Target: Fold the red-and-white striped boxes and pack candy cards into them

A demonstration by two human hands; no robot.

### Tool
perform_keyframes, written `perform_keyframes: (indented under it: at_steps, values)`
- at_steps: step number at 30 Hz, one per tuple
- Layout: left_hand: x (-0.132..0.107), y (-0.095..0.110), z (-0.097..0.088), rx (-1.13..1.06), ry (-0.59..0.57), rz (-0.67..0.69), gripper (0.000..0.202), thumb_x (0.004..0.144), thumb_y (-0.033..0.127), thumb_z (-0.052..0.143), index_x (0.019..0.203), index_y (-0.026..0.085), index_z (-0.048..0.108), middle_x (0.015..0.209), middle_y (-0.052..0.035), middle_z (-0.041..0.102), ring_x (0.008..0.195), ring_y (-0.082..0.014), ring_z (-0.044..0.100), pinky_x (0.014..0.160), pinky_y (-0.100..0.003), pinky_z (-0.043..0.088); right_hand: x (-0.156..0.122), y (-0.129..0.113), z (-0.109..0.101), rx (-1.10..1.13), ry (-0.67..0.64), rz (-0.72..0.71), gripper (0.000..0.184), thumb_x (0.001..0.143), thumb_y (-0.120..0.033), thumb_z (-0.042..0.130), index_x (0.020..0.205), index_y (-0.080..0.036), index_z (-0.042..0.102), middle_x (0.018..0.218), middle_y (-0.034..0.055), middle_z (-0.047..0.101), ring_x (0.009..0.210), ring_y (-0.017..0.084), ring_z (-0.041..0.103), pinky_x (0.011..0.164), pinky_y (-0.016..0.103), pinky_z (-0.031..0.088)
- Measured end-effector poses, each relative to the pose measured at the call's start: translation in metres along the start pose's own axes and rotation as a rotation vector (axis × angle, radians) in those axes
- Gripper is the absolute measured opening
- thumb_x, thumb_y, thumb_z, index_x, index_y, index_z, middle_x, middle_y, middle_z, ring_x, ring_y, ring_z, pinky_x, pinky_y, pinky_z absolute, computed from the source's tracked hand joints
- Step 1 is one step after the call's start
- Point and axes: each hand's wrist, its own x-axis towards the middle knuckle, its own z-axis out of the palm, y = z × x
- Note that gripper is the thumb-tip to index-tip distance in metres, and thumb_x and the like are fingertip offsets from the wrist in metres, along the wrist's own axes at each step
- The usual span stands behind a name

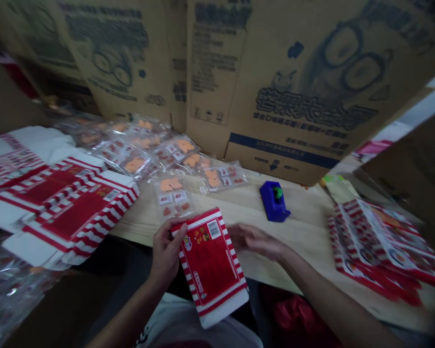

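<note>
My left hand (166, 252) grips the upper left edge of a flattened red-and-white striped cardboard box (210, 263), which has a barcode panel near its top corner. My right hand (256, 240) hovers just right of that box, fingers loosely spread and holding nothing. A clear plastic packet of orange shapes (173, 198) lies on the wooden table (297, 241) just above the box. Several similar packets (141, 154) spread behind it. The box's underside is hidden.
A blue tape dispenser (274, 201) stands on the table. Stacks of flat striped boxes lie at left (72, 208) and right (377, 246). Upright printed cardboard cartons (275, 82) wall the back. Crumpled clear plastic (10, 299) sits at lower left.
</note>
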Motion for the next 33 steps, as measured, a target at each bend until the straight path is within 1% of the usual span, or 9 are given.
perform_keyframes:
  at_steps: [3, 6, 9, 11, 14, 18, 24, 28, 33]
  values:
    - [0.002, -0.006, -0.023, 0.086, 0.082, 0.043, 0.038, 0.078, 0.045, 0.066, 0.105, 0.020, 0.059, 0.099, -0.0068, 0.069, 0.086, -0.0253, 0.067, 0.077, -0.038, 0.055, -0.003, 0.021, -0.004, -0.149, 0.012, -0.030, 0.049, 0.071, -0.043, 0.078, 0.113, -0.022, 0.066, 0.109, 0.0084, 0.068, 0.098, 0.022, 0.064, 0.086, 0.034, 0.047]
    - [0.001, -0.020, -0.037, 0.630, 0.029, 0.310, 0.056, 0.078, 0.048, 0.065, 0.123, 0.017, 0.055, 0.136, -0.0184, 0.051, 0.130, -0.0390, 0.043, 0.103, -0.055, 0.038, 0.003, 0.024, -0.020, -0.330, 0.041, -0.025, 0.032, 0.080, -0.046, 0.068, 0.095, -0.018, 0.073, 0.088, 0.0050, 0.071, 0.077, 0.018, 0.064, 0.074, 0.029, 0.047]
    - [0.004, -0.031, -0.027, 1.125, -0.373, 0.581, 0.100, 0.061, 0.063, 0.073, 0.142, 0.015, 0.039, 0.154, -0.0260, 0.021, 0.142, -0.0484, 0.010, 0.110, -0.069, 0.007, 0.014, 0.009, -0.039, -0.504, -0.028, 0.029, 0.030, 0.080, -0.044, 0.066, 0.087, -0.016, 0.074, 0.074, 0.0021, 0.068, 0.065, 0.015, 0.056, 0.065, 0.026, 0.043]
    - [0.008, -0.034, -0.010, 1.265, -0.775, 0.629, 0.127, 0.048, 0.074, 0.074, 0.149, 0.014, 0.025, 0.156, -0.0289, 0.010, 0.142, -0.0512, 0.003, 0.107, -0.072, -0.002, 0.027, -0.003, -0.047, -0.599, -0.084, 0.048, 0.027, 0.079, -0.041, 0.065, 0.079, -0.016, 0.074, 0.066, 0.0004, 0.063, 0.060, 0.014, 0.051, 0.060, 0.025, 0.039]
    - [0.016, -0.034, 0.011, 1.326, -1.012, 0.587, 0.133, 0.050, 0.077, 0.069, 0.152, 0.014, 0.012, 0.155, -0.0298, 0.006, 0.143, -0.0479, 0.004, 0.109, -0.070, -0.004, 0.070, -0.022, -0.043, -0.769, 0.023, -0.057, 0.020, 0.073, -0.035, 0.067, 0.069, -0.015, 0.071, 0.062, -0.0001, 0.061, 0.059, 0.014, 0.049, 0.057, 0.024, 0.037]
    - [0.015, -0.028, 0.015, 1.381, -1.036, 0.496, 0.131, 0.054, 0.075, 0.069, 0.151, 0.008, 0.012, 0.156, -0.0297, 0.005, 0.142, -0.0486, 0.003, 0.108, -0.070, -0.004, 0.164, -0.043, -0.009, -0.951, 0.395, -0.224, 0.021, 0.073, -0.026, 0.063, 0.054, -0.016, 0.061, 0.060, -0.0012, 0.058, 0.064, 0.014, 0.052, 0.060, 0.022, 0.036]
    - [0.008, -0.030, 0.015, 1.422, -1.031, 0.506, 0.127, 0.054, 0.064, 0.075, 0.151, 0.012, 0.011, 0.155, -0.0252, 0.017, 0.141, -0.0486, 0.013, 0.108, -0.073, 0.000, 0.275, -0.045, 0.040, -0.979, 0.704, -0.162, 0.026, 0.072, -0.012, 0.057, 0.048, -0.018, 0.049, 0.055, 0.0025, 0.055, 0.066, 0.017, 0.055, 0.060, 0.024, 0.034]
    - [0.014, -0.034, 0.003, 1.486, -0.984, 0.555, 0.127, 0.048, 0.057, 0.077, 0.149, 0.008, 0.018, 0.149, -0.0259, 0.030, 0.134, -0.0462, 0.027, 0.112, -0.067, 0.004, 0.276, -0.055, 0.051, -0.974, 0.773, -0.216, 0.016, 0.073, -0.009, 0.051, 0.059, -0.018, 0.052, 0.061, 0.0004, 0.056, 0.068, 0.015, 0.054, 0.060, 0.022, 0.036]
    - [0.036, -0.025, -0.029, 1.605, -0.833, 0.570, 0.121, 0.044, 0.052, 0.078, 0.145, 0.006, 0.029, 0.141, -0.0265, 0.039, 0.128, -0.0457, 0.034, 0.112, -0.064, 0.006, 0.202, -0.108, 0.018, -0.890, 0.922, -0.567, 0.007, 0.081, -0.017, 0.048, 0.074, -0.020, 0.049, 0.073, -0.0019, 0.054, 0.072, 0.013, 0.052, 0.066, 0.023, 0.040]
